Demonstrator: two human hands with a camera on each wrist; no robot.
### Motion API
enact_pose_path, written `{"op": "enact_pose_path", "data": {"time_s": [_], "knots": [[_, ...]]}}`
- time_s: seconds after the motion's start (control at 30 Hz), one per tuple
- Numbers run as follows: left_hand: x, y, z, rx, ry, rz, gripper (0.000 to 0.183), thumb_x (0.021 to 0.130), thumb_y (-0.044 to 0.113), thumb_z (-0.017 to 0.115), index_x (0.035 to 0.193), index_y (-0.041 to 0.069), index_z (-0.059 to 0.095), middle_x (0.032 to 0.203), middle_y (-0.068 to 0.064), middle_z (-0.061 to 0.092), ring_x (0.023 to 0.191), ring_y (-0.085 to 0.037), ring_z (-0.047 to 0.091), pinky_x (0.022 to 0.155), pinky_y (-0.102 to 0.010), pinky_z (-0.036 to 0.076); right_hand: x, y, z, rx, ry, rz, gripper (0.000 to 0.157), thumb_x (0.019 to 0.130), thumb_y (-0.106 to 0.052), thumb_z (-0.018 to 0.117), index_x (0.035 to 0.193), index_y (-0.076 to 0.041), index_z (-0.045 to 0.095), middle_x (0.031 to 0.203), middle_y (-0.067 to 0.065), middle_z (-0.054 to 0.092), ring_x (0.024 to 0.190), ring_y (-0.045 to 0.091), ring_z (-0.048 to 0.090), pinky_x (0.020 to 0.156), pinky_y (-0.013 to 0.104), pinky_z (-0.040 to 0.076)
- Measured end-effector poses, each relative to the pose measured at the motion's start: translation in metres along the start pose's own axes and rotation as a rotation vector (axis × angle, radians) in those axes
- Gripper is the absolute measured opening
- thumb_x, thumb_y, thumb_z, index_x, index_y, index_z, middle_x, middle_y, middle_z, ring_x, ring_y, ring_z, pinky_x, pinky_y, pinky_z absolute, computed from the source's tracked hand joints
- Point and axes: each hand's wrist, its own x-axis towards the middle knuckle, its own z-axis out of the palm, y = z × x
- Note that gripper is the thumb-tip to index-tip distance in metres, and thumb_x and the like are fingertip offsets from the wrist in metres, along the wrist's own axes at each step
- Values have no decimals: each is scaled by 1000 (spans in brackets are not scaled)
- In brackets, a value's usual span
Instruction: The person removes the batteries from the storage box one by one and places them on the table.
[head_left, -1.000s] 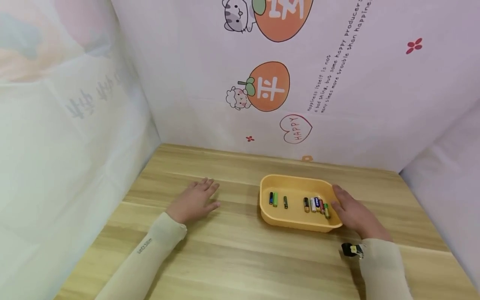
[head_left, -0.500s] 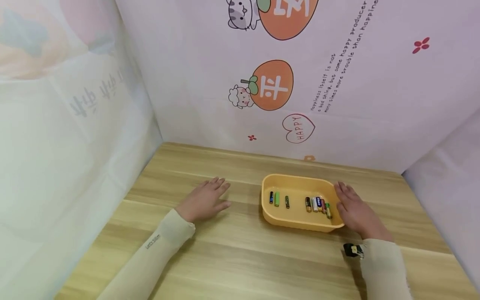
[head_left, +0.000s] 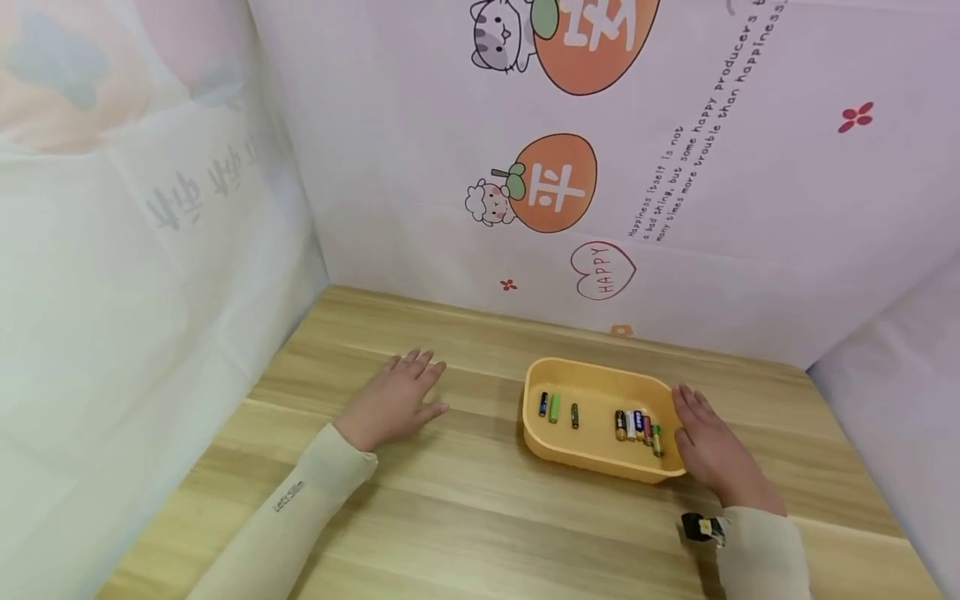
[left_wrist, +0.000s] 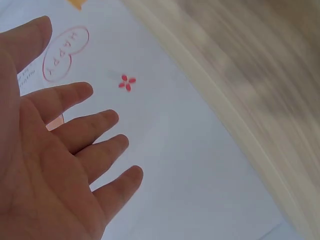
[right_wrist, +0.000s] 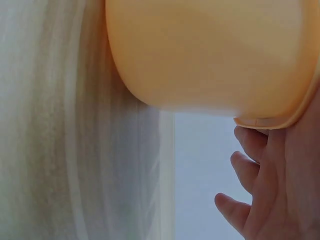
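A yellow plastic basin [head_left: 592,468] stands on the table with batteries in it. At its left end lie a blue battery [head_left: 543,404], a bright green battery [head_left: 555,407] and a thin dark one [head_left: 575,416]. A row of several batteries [head_left: 630,425] lies toward the right end. My right hand [head_left: 716,442] rests against the basin's right rim, its fingers extended along the outside; the right wrist view shows them beside the basin wall [right_wrist: 200,55]. To the left of the basin, my left hand [head_left: 390,400] is held palm down over the table, fingers spread and holding nothing.
The wood-grain table [head_left: 480,517] meets a printed white cloth wall [head_left: 420,233] at the back. Plain cloth closes in the left and right sides. A small black device [head_left: 699,527] hangs at my right cuff.
My left hand shifted toward the basin, then back to the left. My right hand stays at the basin's right end. The head view has tilted slightly; the batteries keep their places.
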Motion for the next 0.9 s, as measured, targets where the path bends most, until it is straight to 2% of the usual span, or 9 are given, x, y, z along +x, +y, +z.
{"op": "enact_pose_path", "data": {"time_s": [0.13, 0.27, 0.37, 0.53, 0.73, 0.9], "knots": [[-4, 8, 8, -7, 8, 28, 64, 96, 50, 55, 145, 8, 46, 148, -18, 41, 136, -38, 36, 111, -54, 27, -15, 6, 5, 10, 5, -1, 55, 106, -17, 30, 153, 4, 11, 159, 21, 5, 144, 43, 4, 113, 60, 12], [-2, 14, 14, -29, 25, 76, 62, 97, 46, 57, 142, 5, 49, 145, -17, 45, 133, -36, 41, 109, -52, 32, -20, 10, 5, -11, 21, -29, 55, 105, -16, 32, 153, 3, 11, 159, 23, 8, 144, 42, 5, 115, 56, 10], [3, 17, 12, -49, 78, 114, 59, 96, 43, 60, 139, 3, 52, 140, -16, 51, 129, -33, 47, 107, -48, 37, -19, 12, 2, -24, 32, -52, 56, 105, -16, 33, 153, 3, 11, 158, 24, 9, 144, 43, 5, 115, 56, 9], [10, 25, 4, -89, 127, 153, 55, 95, 40, 62, 134, 2, 56, 134, -15, 56, 122, -29, 54, 103, -42, 43, -13, 14, -3, -54, 26, -38, 56, 106, -21, 30, 154, 2, 9, 158, 24, 8, 143, 45, 6, 111, 63, 13], [22, 44, 2, -144, 102, 200, 57, 97, 42, 58, 136, 0, 54, 136, -15, 55, 127, -28, 50, 106, -42, 39, 0, 7, -1, -66, -24, 17, 59, 107, -27, 26, 154, 0, 4, 159, 21, 3, 144, 43, 0, 109, 67, 8], [46, 66, 3, -130, 58, 288, 58, 99, 45, 53, 138, 2, 53, 139, -12, 53, 129, -25, 47, 110, -38, 35, 7, -2, 2, -87, -19, 28, 59, 107, -28, 26, 154, 1, 7, 160, 20, 3, 144, 42, 0, 112, 64, 3]]}}
